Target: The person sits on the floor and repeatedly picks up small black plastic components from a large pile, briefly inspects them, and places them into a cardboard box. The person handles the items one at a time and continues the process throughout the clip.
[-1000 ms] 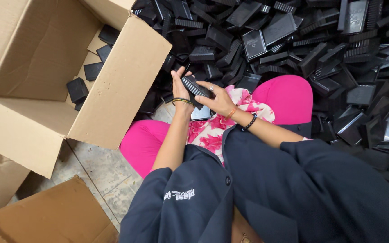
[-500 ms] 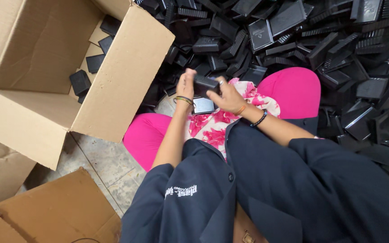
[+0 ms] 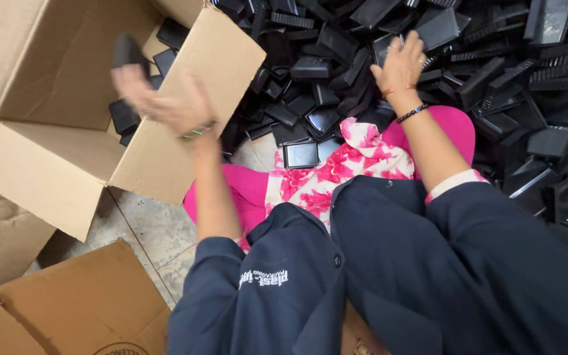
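My left hand (image 3: 165,102) is blurred with motion over the open cardboard box (image 3: 54,177), fingers spread. A small black plastic piece (image 3: 128,51) is just beyond its fingertips, above several black pieces lying inside the box. My right hand (image 3: 401,62) reaches out to the big pile of black plastic trays and parts (image 3: 494,79). Its fingers are apart and rest on the pile, gripping nothing that I can see. I wear a dark navy jacket and bracelets on both wrists.
Pink floral clothing (image 3: 336,171) covers my lap and knees. One black tray (image 3: 300,154) lies on the tiled floor by my knee. A flattened cardboard sheet (image 3: 54,309) lies at the lower left, beside the box.
Both hands held one black piece together in front of me. My left hand has since swung left over the box with the piece leaving it, and my right hand has gone up to the pile.
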The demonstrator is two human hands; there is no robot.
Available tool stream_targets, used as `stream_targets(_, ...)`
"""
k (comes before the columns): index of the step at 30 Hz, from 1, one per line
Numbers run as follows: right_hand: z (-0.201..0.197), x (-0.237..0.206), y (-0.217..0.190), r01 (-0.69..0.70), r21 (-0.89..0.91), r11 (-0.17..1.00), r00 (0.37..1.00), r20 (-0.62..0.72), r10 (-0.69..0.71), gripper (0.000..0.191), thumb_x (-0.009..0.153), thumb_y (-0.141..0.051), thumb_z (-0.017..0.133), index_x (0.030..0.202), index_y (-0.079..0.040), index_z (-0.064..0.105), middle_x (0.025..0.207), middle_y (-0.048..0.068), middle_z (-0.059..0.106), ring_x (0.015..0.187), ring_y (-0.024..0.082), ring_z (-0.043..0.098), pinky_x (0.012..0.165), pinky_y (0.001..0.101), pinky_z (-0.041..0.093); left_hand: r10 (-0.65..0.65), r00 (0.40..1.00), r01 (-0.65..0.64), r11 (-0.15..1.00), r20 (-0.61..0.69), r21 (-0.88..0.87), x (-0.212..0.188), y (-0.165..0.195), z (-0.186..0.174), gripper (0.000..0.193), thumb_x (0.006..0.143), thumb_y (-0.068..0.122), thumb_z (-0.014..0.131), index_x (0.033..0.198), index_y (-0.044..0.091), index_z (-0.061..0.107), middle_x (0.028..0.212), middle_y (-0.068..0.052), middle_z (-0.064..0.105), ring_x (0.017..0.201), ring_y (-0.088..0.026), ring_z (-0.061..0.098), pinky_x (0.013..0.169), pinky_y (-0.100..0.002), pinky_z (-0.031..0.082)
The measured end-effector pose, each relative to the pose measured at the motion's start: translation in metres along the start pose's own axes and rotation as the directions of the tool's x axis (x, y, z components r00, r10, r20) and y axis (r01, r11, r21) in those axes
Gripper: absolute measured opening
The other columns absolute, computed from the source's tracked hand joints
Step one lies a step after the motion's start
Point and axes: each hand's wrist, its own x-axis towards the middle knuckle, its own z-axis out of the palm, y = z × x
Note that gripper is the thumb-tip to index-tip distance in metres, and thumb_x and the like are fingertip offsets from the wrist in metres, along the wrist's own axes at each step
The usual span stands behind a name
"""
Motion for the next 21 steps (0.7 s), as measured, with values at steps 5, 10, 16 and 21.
stream_targets(5, 0.012, -0.001, 0.001, -0.090, -0.131, 0.987, 0.991, 0.088, 0.102, 0.078, 0.072, -0.038, 0.090, 0.130, 0.000, 0.056, 0.122, 0.021, 0.051, 0.112, 0.039, 0.050, 0.090, 0.0504, 0.047, 0.469, 0.670, -0.077, 0.815, 0.576, -0.574, -0.086, 0.072, 0.049, 0.064, 0.085, 0.024, 0.083, 0.138, 0.005, 0.054, 0.142, -0.019, 0.056, 0.133, -0.038, 0.054, 0.114, -0.048, 0.045)
stream_targets(10, 0.002, -0.003, 0.001, -0.111, -0.072, 0.991, 0.981, 0.153, 0.121, 0.076, 0.066, -0.030, 0.088, 0.128, 0.000, 0.055, 0.117, 0.022, 0.052, 0.107, 0.040, 0.053, 0.087, 0.0503, 0.049, 0.633, 0.503, -0.345, 0.771, 0.588, -0.535, -0.109, 0.125, 0.099, 0.078, 0.067, 0.022, 0.085, 0.136, 0.004, 0.054, 0.137, -0.018, 0.056, 0.127, -0.036, 0.054, 0.103, -0.050, 0.043)
stream_targets(16, -0.016, -0.032, 0.019, -0.057, 0.402, 0.914, 0.992, -0.079, 0.097, 0.061, 0.079, -0.024, 0.083, 0.127, 0.002, 0.057, 0.123, 0.025, 0.059, 0.115, 0.043, 0.057, 0.101, 0.0484, 0.049, 0.584, 0.449, -0.329, 0.812, 0.677, -0.482, -0.094, 0.135, 0.122, 0.037, 0.082, 0.028, 0.085, 0.109, 0.011, 0.067, 0.109, -0.011, 0.069, 0.103, -0.031, 0.067, 0.090, -0.047, 0.051)
stream_targets(21, -0.024, -0.071, -0.015, -0.058, 0.738, 0.673, 0.997, 0.011, 0.074, 0.056, 0.083, -0.020, 0.080, 0.130, 0.000, 0.058, 0.127, 0.021, 0.063, 0.117, 0.035, 0.064, 0.103, 0.0416, 0.051, 0.074, 0.783, 0.382, 0.725, 0.617, -0.572, -0.120, 0.118, 0.100, 0.023, 0.087, 0.029, 0.081, 0.090, 0.010, 0.068, 0.083, -0.005, 0.070, 0.075, -0.020, 0.068, 0.072, -0.032, 0.056)
